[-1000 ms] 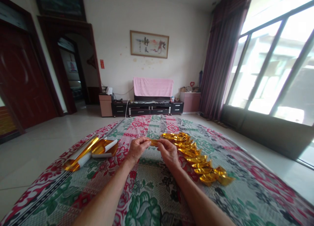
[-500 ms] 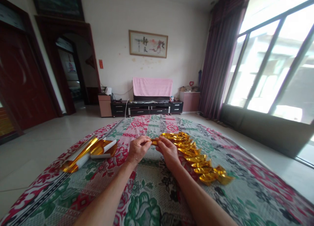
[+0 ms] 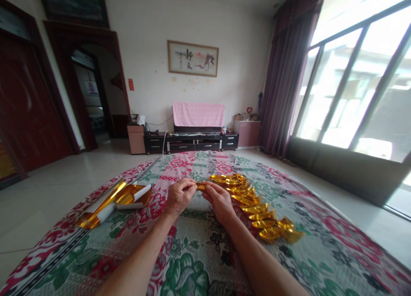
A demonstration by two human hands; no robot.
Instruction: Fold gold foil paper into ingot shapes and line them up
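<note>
Above the middle of the floral quilt (image 3: 199, 253), the left hand (image 3: 178, 197) and right hand (image 3: 220, 199) pinch a small gold foil piece (image 3: 201, 186) between fingertips, its long axis running left to right. A row of folded gold ingots (image 3: 257, 208) trails toward the right edge; gold foil sheets (image 3: 112, 199) lie near the left edge. Beyond stand a tiled floor (image 3: 58, 189), a TV stand (image 3: 192, 141) and a window (image 3: 359, 82).

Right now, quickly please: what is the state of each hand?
Left hand: closed, pinching one end of the gold foil piece.
Right hand: closed, pinching its other end.
</note>
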